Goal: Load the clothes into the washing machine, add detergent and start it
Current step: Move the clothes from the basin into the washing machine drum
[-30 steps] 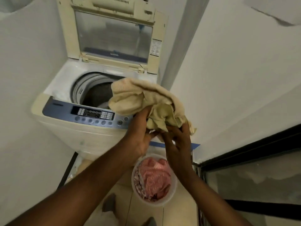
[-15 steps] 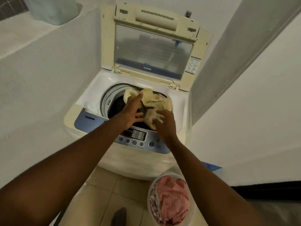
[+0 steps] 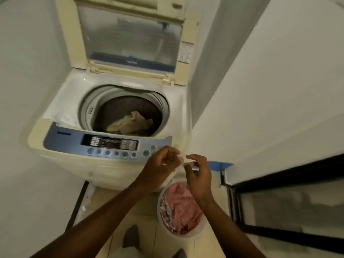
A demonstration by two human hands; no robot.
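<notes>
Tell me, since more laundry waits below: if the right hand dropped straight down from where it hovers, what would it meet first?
Probably the pink patterned clothes heaped in the round white plastic tub on the floor; the right hand hangs just above them, though depth is unclear.

On the tiled floor point(image 3: 141, 205) stand the washing machine point(image 3: 104, 170) and a bucket point(image 3: 200, 233) of pink clothes point(image 3: 183, 207).

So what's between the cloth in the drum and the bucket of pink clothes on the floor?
In the head view, the washer's blue control panel and cream front lie between the yellowish cloth and the bucket; both hands hover there too.
</notes>
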